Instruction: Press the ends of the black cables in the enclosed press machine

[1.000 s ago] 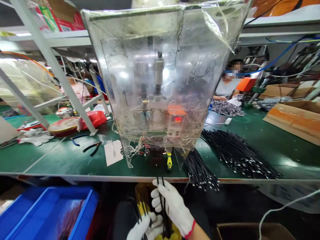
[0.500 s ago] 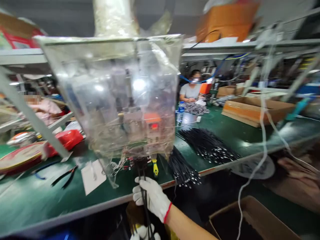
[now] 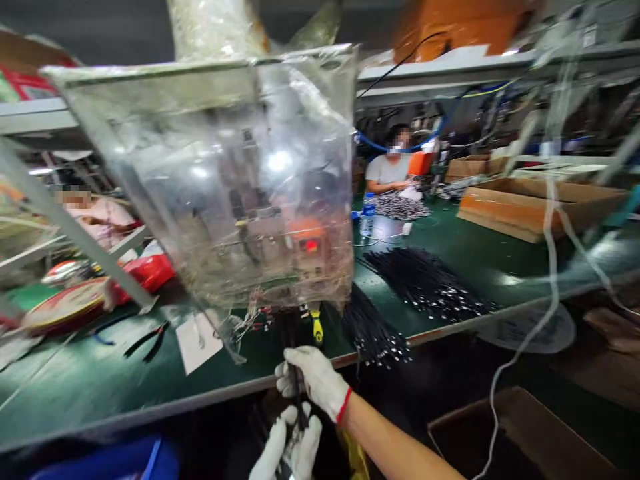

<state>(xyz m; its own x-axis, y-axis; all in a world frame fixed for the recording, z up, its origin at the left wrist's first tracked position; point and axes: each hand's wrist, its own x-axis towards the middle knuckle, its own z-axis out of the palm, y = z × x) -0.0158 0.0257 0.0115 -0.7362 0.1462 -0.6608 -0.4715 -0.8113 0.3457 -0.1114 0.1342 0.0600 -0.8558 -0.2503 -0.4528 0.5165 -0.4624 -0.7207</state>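
My right hand [image 3: 317, 382], in a white glove with a red cuff, is closed round thin black cables [image 3: 294, 373] at the table's front edge. Just below it my left hand [image 3: 293, 440], also gloved in white, has its fingers wrapped round the lower part of the same cables. The cables run up toward a dark fixture under a clear plastic cover [image 3: 225, 173]. Beside the fixture lies a yellow-handled tool [image 3: 317, 327]. Two bundles of black cables, a nearer one [image 3: 377, 333] and a farther one [image 3: 425, 280], lie to the right.
Black pliers [image 3: 147, 341] and a white card [image 3: 197, 343] lie on the green table [image 3: 100, 383] at left. A bottle [image 3: 367, 215] and an open cardboard box [image 3: 530, 210] stand at right. White cords hang in front. Two people sit farther back.
My left hand has risen and come further into view, closer under my right hand, on the cables. The view has shifted a little, and a blue bin shows more at the bottom left.
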